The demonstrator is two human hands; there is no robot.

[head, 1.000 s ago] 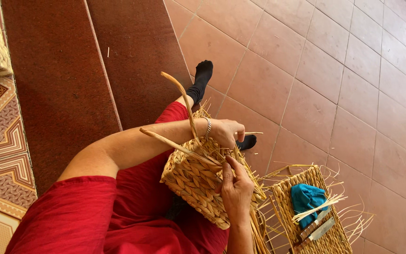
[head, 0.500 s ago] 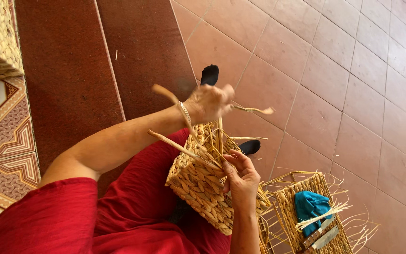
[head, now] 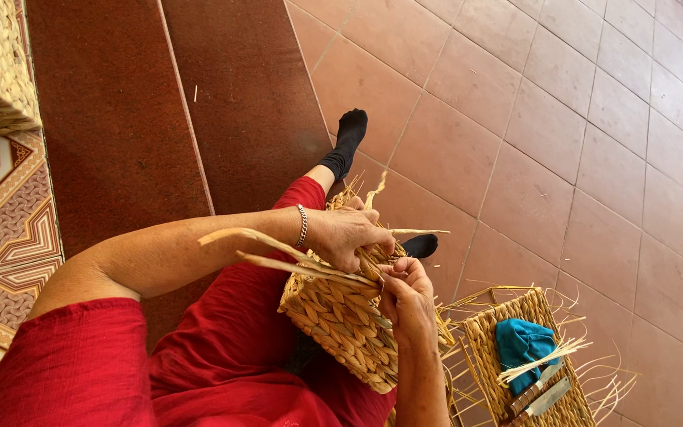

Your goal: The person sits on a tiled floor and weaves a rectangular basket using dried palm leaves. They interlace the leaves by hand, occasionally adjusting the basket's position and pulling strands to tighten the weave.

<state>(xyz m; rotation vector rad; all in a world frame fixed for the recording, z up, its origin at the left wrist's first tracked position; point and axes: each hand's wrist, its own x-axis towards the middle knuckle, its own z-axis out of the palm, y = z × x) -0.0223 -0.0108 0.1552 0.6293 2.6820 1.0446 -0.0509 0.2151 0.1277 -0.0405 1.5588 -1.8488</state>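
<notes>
We weave a straw basket [head: 341, 324] on our lap.
Our left hand [head: 345, 237] pinches straw strands [head: 294, 257] at its rim; our right hand [head: 406, 296] grips closed on the basket's right edge.

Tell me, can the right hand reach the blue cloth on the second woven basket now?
Probably yes: the blue cloth lies uncovered on the second woven basket beside the right hand, nothing between, though that hand now grips straw strands.
</notes>
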